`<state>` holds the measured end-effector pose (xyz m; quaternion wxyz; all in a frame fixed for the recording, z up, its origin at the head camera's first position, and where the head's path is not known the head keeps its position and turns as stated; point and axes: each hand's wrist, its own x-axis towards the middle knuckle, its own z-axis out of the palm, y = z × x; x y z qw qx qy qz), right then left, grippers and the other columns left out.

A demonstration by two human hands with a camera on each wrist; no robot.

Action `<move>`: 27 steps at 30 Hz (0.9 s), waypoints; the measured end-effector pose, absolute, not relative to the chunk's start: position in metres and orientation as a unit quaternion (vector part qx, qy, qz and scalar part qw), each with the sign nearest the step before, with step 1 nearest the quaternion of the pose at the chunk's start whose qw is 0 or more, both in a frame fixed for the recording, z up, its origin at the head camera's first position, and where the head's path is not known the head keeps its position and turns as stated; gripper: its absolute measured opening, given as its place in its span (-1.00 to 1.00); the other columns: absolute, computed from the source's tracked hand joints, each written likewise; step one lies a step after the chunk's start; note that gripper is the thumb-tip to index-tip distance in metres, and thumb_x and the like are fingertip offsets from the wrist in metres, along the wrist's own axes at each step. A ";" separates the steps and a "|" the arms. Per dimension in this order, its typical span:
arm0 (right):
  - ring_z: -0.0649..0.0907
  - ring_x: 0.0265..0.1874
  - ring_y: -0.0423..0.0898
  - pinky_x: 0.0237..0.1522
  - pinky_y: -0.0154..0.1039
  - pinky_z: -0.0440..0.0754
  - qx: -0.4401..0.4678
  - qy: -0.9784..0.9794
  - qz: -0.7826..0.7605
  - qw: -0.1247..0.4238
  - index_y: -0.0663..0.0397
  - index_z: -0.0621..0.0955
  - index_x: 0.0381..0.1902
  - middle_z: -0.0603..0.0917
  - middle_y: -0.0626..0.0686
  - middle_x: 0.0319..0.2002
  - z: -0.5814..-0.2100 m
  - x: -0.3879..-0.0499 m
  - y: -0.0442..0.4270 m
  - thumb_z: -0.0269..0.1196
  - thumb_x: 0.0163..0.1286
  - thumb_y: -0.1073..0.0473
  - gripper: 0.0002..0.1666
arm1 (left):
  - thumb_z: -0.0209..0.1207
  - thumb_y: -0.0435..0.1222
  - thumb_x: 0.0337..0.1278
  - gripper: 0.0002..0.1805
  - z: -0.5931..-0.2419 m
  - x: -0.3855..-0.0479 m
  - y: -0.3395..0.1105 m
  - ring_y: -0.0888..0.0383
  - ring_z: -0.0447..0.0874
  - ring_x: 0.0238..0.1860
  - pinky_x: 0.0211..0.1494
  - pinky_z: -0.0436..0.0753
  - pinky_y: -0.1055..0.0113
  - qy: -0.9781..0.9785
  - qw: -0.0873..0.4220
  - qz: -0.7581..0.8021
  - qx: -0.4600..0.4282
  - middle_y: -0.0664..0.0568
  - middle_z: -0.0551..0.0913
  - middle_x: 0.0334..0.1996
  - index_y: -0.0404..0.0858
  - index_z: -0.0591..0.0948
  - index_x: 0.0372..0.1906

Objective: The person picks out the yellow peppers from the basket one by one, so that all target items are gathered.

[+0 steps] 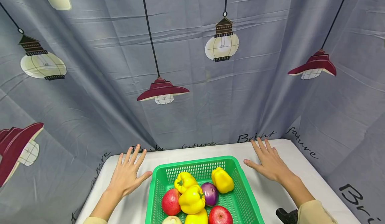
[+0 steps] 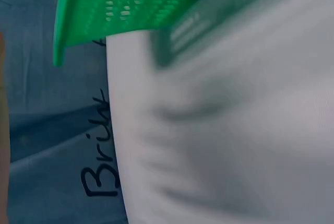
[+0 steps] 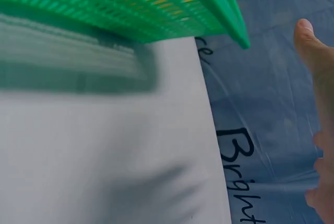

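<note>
A green plastic basket [image 1: 249, 194] with perforated walls stands on the white table between my hands. In it lie several yellow bell peppers [image 1: 222, 180], a round purple vegetable [image 1: 209, 194], two red fruits, one of them a red fruit [image 1: 170, 201] at the left, and a pale round item [image 1: 171, 220] cut off by the lower edge. My left hand [image 1: 128, 175] is left of the basket with its fingers spread, holding nothing. To the basket's right, my right hand [image 1: 269, 162] has its fingers straight and apart, also without anything in it. Both wrist views show the basket's wall [image 2: 125, 4].
A white-covered table [image 1: 234, 148] ends at grey-blue curtains [image 1: 192, 124] printed with lamps and lettering, behind and at the sides. A black object [image 1: 285, 215], partly hidden, sits by my right sleeve. Hand shadows fall on the tabletop.
</note>
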<state>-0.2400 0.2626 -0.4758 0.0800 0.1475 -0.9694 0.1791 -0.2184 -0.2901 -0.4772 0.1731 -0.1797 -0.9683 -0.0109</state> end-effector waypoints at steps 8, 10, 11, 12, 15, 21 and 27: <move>-0.02 0.49 0.44 0.34 0.47 -0.02 0.151 -0.944 0.287 0.054 0.25 0.02 0.60 -0.04 0.39 0.56 -0.476 -0.236 0.261 0.24 0.39 -0.32 0.16 | 0.15 0.23 0.28 -0.06 -0.487 -0.194 -0.275 -0.32 0.13 0.47 0.38 0.23 -0.27 -0.960 0.189 -0.093 -0.184 -0.12 -0.02 0.61 -0.18 0.20 0.58; 0.02 0.49 0.42 0.33 0.48 0.03 0.157 -0.934 0.316 0.051 0.21 0.01 0.61 0.00 0.37 0.56 -0.477 -0.236 0.261 0.26 0.40 -0.27 0.13 | 0.19 0.19 0.26 -0.07 -0.494 -0.187 -0.267 -0.33 0.21 0.43 0.33 0.32 -0.26 -0.956 0.195 -0.105 -0.191 -0.15 0.04 0.59 -0.19 0.22 0.58; 0.05 0.48 0.41 0.32 0.47 0.06 0.159 -0.930 0.328 0.051 0.19 0.02 0.61 0.02 0.36 0.56 -0.478 -0.235 0.261 0.27 0.41 -0.25 0.12 | 0.22 0.17 0.24 -0.07 -0.498 -0.184 -0.263 -0.34 0.25 0.41 0.29 0.36 -0.26 -0.954 0.197 -0.111 -0.196 -0.16 0.07 0.58 -0.19 0.23 0.57; 0.08 0.48 0.40 0.31 0.48 0.08 0.159 -0.926 0.340 0.050 0.16 0.02 0.62 0.05 0.35 0.56 -0.478 -0.235 0.260 0.27 0.41 -0.23 0.10 | 0.25 0.14 0.22 -0.08 -0.502 -0.180 -0.260 -0.33 0.28 0.40 0.27 0.40 -0.26 -0.952 0.197 -0.121 -0.201 -0.17 0.10 0.57 -0.18 0.24 0.57; 0.18 0.43 0.45 0.26 0.47 0.20 0.160 -0.915 0.368 0.045 0.10 0.03 0.62 0.09 0.35 0.55 -0.478 -0.233 0.261 0.27 0.43 -0.20 0.06 | 0.30 0.10 0.16 -0.08 -0.513 -0.171 -0.249 -0.28 0.35 0.37 0.18 0.48 -0.27 -0.944 0.195 -0.149 -0.221 -0.17 0.15 0.56 -0.17 0.28 0.55; 0.18 0.43 0.44 0.31 0.34 0.26 0.195 -0.878 0.437 0.022 0.12 0.02 0.62 0.08 0.34 0.55 -0.478 -0.232 0.260 0.28 0.46 -0.04 0.01 | 0.34 0.06 0.08 -0.09 -0.528 -0.157 -0.241 -0.20 0.39 0.34 0.01 0.55 -0.30 -0.927 0.175 -0.216 -0.251 -0.16 0.19 0.54 -0.18 0.34 0.52; 0.11 0.49 0.35 0.34 0.22 0.19 0.245 -0.834 0.494 -0.006 0.14 0.01 0.62 0.09 0.30 0.55 -0.475 -0.230 0.257 0.25 0.48 0.17 -0.06 | 0.31 -0.03 0.16 -0.20 -0.540 -0.147 -0.244 -0.21 0.36 0.34 -0.10 0.57 -0.35 -0.920 0.125 -0.286 -0.238 -0.09 0.17 0.55 -0.17 0.38 0.50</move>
